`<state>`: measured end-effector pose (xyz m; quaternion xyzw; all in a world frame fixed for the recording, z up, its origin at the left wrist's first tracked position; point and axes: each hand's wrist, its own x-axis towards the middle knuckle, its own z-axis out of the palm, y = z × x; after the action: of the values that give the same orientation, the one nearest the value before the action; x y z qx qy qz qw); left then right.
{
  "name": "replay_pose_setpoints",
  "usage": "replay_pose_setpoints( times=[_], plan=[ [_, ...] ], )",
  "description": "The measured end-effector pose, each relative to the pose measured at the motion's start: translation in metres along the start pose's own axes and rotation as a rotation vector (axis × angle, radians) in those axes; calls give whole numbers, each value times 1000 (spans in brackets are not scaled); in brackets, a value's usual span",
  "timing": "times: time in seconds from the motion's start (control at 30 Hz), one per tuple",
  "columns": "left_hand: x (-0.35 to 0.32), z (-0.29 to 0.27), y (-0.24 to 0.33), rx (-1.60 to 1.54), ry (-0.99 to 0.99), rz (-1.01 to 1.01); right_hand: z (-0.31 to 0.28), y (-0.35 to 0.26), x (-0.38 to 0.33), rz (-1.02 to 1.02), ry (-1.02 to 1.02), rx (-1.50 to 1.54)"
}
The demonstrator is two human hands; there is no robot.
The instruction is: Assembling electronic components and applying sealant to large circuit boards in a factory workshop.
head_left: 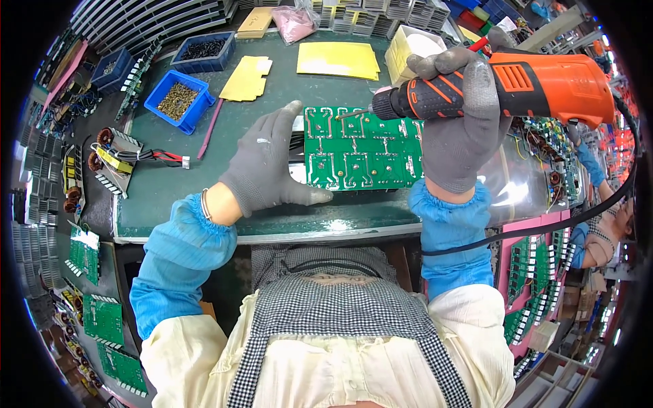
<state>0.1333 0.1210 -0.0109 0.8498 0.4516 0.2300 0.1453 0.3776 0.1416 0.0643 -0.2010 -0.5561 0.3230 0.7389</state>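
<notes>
Green rectangular circuit board [360, 147] lies flat on the dark green bench mat [204, 183], just beyond the left hand's [267, 165] grey-gloved fingers, which spread wide and flat, thumb against its near-left corner. Screw-driving looks in hand. The right hand [457, 115] wraps closed around the orange-and-black corded power screwdriver [503, 88], bit tip [340, 115] at the board's far edge; next, I judge, pressing squarely onto a screw.

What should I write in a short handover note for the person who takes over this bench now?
Left hand: gloved, flat, steadying the left edge of the green circuit board on the green bench mat.
Right hand: gripping the orange electric screwdriver, its bit tip at the board's upper edge.
Nearby: blue bin of small brass-coloured parts, yellow sheets.
Done: board positioned, driver lined up.
Left: which screws are already driven cannot be told from here.
</notes>
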Motion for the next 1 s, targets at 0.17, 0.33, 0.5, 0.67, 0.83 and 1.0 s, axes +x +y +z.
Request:
replay_pose_setpoints(
  times=[0.17, 0.33, 0.5, 0.67, 0.83, 1.0],
  plan=[
    [-2, 3, -4, -40, 42, 31, 18, -8, 2, 8, 22, 43],
    [-2, 3, -6, -43, 63, 50, 24, -8, 12, -16, -14, -36],
    [0, 5, -7, -41, 72, 59, 28, -9, 21, 55, -141, -108],
    [-1, 4, -4, -66, 61, 52, 37, -12, 30, 123, -307, -120],
    [-2, 5, -7, -73, 46, 24, 65, -18, 45, 477, -71, -77],
    [-4, 7, -11, -32, 57, 34, 69, -10, 49, 504, -151, -138]
  ],
)
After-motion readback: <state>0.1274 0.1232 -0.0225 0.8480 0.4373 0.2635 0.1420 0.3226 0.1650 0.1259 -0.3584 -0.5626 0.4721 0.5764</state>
